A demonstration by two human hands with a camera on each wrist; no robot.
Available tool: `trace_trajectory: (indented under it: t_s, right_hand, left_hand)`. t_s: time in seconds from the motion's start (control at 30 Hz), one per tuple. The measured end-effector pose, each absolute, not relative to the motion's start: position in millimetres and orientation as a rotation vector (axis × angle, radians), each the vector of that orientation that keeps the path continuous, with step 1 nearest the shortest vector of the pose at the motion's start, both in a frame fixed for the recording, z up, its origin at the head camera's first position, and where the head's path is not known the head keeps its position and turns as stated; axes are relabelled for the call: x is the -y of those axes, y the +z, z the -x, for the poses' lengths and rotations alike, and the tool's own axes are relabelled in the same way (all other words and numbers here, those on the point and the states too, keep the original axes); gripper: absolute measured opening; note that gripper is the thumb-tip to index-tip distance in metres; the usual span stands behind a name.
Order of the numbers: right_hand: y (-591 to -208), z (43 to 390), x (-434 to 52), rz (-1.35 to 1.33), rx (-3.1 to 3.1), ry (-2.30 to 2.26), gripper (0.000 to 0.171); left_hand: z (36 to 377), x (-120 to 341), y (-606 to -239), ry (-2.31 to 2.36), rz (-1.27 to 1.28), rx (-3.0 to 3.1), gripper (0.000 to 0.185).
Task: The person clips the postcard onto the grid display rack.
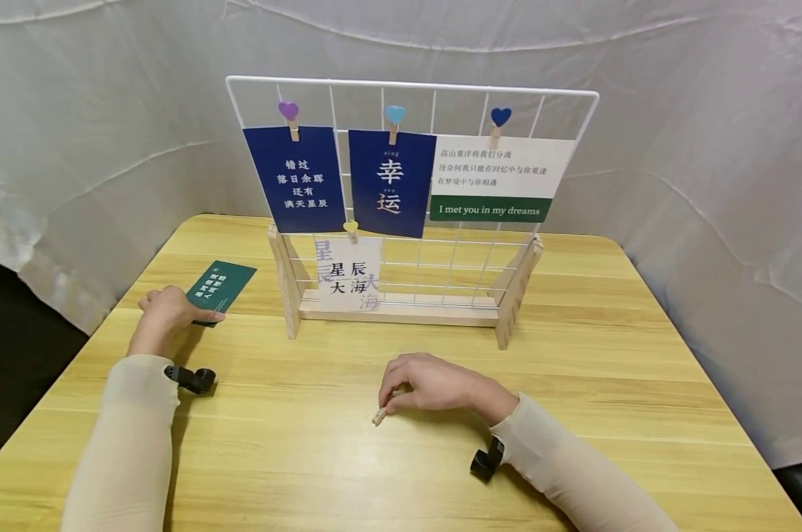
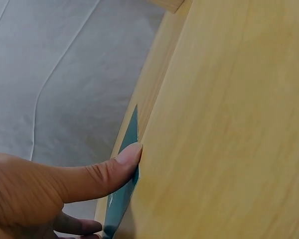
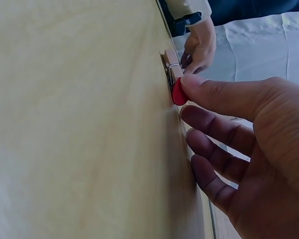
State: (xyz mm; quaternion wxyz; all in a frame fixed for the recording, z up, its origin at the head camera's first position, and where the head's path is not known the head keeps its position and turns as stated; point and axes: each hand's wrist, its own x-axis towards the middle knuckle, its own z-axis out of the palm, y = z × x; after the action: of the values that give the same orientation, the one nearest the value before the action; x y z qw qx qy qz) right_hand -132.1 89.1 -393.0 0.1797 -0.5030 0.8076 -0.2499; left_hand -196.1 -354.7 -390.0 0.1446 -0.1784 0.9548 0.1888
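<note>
Toward the table's left side, my left hand (image 1: 164, 314) holds a green card (image 1: 230, 284) with white writing by its near end. The thumb (image 2: 122, 162) lies over one edge of the card and the fingers are at the opposite edge. Near the middle front, my right hand (image 1: 427, 380) pinches a small wooden clothespin (image 1: 378, 417) low over the table. In the right wrist view its red heart (image 3: 179, 92) shows under the thumb tip, and the other fingers (image 3: 214, 181) curl beside the tabletop.
A white wire grid (image 1: 434, 90) leans on a wooden stand (image 1: 401, 314). Heart clothespins hold two blue cards (image 1: 294, 181), a white and green card (image 1: 497, 174) and a white card (image 1: 349, 273) on it. Grey cloth (image 1: 401, 37) hangs behind the table (image 1: 307, 458).
</note>
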Motion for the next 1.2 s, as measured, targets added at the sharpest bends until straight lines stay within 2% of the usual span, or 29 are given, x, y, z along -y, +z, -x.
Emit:
trace_trajectory:
  t_s: [0.4, 0.77, 1.2]
  right_hand:
    - [-393, 131, -89, 1.424, -2.28, -0.718, 0.006]
    - [-391, 130, -86, 1.412, -2.298, -0.688, 0.006]
    - [-392, 130, -86, 1.403, -2.286, -0.709, 0.006]
  left_hand:
    - [195, 355, -390, 0.56, 0.481, -2.763, 0.108]
    - [188, 365, -376, 0.595, 0.41, -2.668, 0.094]
    - [188, 368, -377, 0.598, 0.284, -2.689, 0.092]
